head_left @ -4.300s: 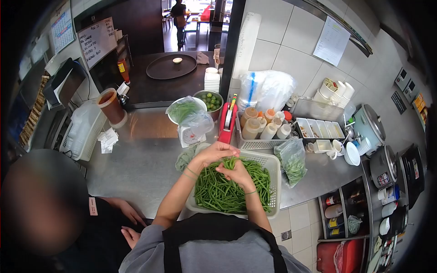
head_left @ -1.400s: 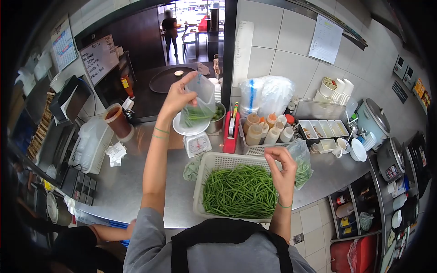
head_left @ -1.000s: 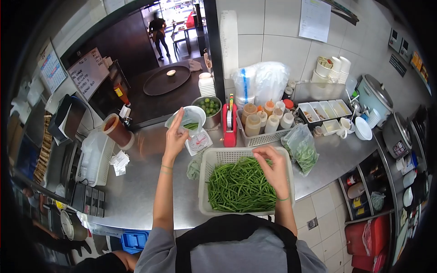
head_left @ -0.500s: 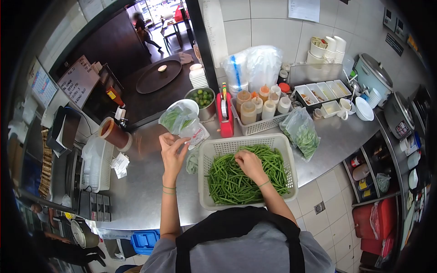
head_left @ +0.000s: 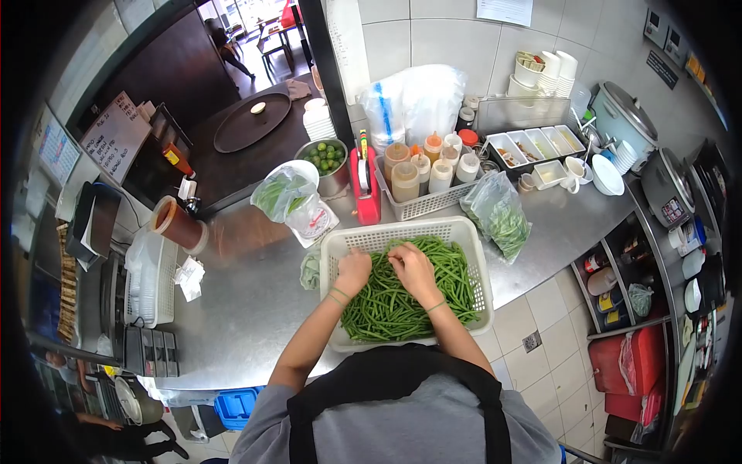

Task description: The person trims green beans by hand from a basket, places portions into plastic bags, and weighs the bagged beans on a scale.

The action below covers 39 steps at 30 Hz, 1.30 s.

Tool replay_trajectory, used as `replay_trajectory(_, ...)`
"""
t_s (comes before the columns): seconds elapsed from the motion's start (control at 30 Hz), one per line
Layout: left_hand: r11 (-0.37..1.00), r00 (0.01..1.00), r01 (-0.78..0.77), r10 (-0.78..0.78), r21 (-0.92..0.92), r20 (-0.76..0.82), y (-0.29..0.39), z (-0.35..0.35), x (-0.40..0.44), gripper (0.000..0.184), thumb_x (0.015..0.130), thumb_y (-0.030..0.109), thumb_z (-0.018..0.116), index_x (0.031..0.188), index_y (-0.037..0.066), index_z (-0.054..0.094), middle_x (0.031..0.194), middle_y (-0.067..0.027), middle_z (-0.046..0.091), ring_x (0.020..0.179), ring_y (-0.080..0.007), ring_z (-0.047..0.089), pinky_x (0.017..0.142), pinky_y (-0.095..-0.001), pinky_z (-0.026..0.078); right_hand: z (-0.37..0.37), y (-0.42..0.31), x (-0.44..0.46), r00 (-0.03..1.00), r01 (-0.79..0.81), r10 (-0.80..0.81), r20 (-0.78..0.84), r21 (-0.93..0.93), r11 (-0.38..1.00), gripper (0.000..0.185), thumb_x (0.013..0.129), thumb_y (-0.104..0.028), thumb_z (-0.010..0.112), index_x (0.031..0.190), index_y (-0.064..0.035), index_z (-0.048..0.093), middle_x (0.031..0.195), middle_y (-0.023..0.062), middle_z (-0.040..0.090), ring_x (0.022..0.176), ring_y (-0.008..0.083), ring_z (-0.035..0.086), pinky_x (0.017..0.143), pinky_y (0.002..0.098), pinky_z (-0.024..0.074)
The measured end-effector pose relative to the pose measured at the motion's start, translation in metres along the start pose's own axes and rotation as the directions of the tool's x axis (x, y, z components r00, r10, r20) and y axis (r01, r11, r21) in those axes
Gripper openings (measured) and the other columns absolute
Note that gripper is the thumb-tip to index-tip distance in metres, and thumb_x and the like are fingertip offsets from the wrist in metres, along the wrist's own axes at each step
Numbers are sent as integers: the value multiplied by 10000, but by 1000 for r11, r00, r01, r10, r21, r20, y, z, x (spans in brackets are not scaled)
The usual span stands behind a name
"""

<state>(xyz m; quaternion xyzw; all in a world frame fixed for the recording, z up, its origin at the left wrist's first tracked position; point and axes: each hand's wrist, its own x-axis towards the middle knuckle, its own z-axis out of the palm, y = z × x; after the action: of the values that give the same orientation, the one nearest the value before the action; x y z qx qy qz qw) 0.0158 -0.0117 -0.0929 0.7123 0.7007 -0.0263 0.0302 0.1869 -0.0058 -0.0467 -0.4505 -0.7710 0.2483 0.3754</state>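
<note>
A white perforated plastic basket [head_left: 485,309] full of long green beans [head_left: 386,313] stands on the steel counter in front of me. My left hand [head_left: 355,271] is over the basket's left side with its fingers curled in; its fingertips are hard to see. To its right, my right hand [head_left: 413,271] bends over the beans, fingers drawn together on some of them. Past the basket's far left corner, a clear plastic bag [head_left: 280,195] with cut greens rests on a white bowl above a small white scale [head_left: 315,222].
Behind the basket stand a red tape dispenser [head_left: 365,185], a caddy of sauce bottles [head_left: 406,184] and a bag of greens [head_left: 501,220]. A pot of green citrus [head_left: 325,158] is further back. To the left sits a sauce container [head_left: 178,224]. Another person [head_left: 116,433] is at lower left.
My left hand has come down from beside the plastic bag into the basket. My right hand stays over the beans. The view has shifted slightly.
</note>
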Motion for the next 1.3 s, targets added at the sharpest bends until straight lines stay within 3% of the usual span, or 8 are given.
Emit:
replay_trajectory(0.33, 997, 987, -70, 67, -16, -147, -15, -17, -46, 151, 770, 72, 571, 908, 17, 544, 987, -152, 534, 937, -303, 575, 669, -386, 531, 4, 7, 0, 999, -7, 1, 44, 132, 991, 96, 765, -71, 644, 848, -27, 625, 802, 122, 598, 721, 285, 611, 638, 369, 482)
replay_trajectory(0.43, 972, 984, -85, 47, -217, -175, -9, -43, -58, 149, 836, 89, 512, 937, -9, 463, 988, -177, 483, 961, -341, 540, 719, -407, 503, -2, 0, 3, 905, -346, 214, 367, 346, 872, 131, 779, -100, 672, 836, 12, 637, 758, 97, 597, 672, 170, 605, 597, 296, 466)
replay_trajectory(0.63, 688, 960, -278, 175, -671, -219, 10, -56, -65, 278, 885, 123, 472, 1115, -33, 459, 972, -217, 474, 968, -389, 505, 804, -443, 423, 8, -10, 0, 932, -325, 82, 354, 713, 622, 196, 844, -151, 652, 834, 44, 640, 667, -15, 493, 572, 60, 478, 521, 210, 404)
replay_trajectory(0.73, 705, 984, -178, 108, -687, -144, 15, -78, -69, 307, 849, 133, 551, 1137, 31, 520, 982, -207, 481, 923, -366, 515, 784, -420, 432, 1, -14, 2, 915, -389, 117, 387, 765, 513, 179, 870, -116, 607, 948, 38, 656, 665, -25, 448, 564, 56, 441, 510, 209, 366)
replay_trajectory(0.97, 950, 617, 186, -311, -250, -722, -27, -161, -74, 310, 706, 104, 713, 1003, 144, 633, 1199, -171, 413, 892, -312, 532, 759, -390, 459, 10, 7, 7, 958, -273, 238, 161, 761, 588, 198, 864, -155, 623, 759, 12, 617, 648, 21, 527, 513, 62, 484, 475, 217, 398)
replay_trajectory(1.1, 881, 824, 169, -373, -443, -427, -67, -158, -50, 389, 748, 28, 647, 1124, 114, 601, 1369, -239, 326, 935, -316, 620, 722, -394, 520, 13, 7, 5, 963, -262, 227, 143, 684, 680, 191, 883, -165, 592, 832, 14, 636, 712, 36, 585, 540, 64, 507, 491, 221, 406)
replay_trajectory(1.2, 757, 725, -209, -305, -619, -618, -100, -141, -10, 455, 764, -25, 584, 1212, 46, 548, 1316, -263, 412, 730, -249, 658, 602, -327, 537, 5, -1, 6, 970, -234, 214, 119, 711, 664, 188, 897, -158, 565, 925, 14, 637, 778, 35, 624, 575, 64, 526, 507, 216, 411)
replay_trajectory(1.3, 635, 728, -189, -421, -749, -541, -112, -163, 0, 543, 737, -86, 518, 1275, -30, 467, 1299, -215, 471, 640, -160, 629, 538, -260, 524, -13, -7, 7, 965, -250, 214, 154, 792, 556, 199, 913, -138, 533, 1017, 10, 615, 841, 23, 644, 624, 60, 542, 538, 203, 421)
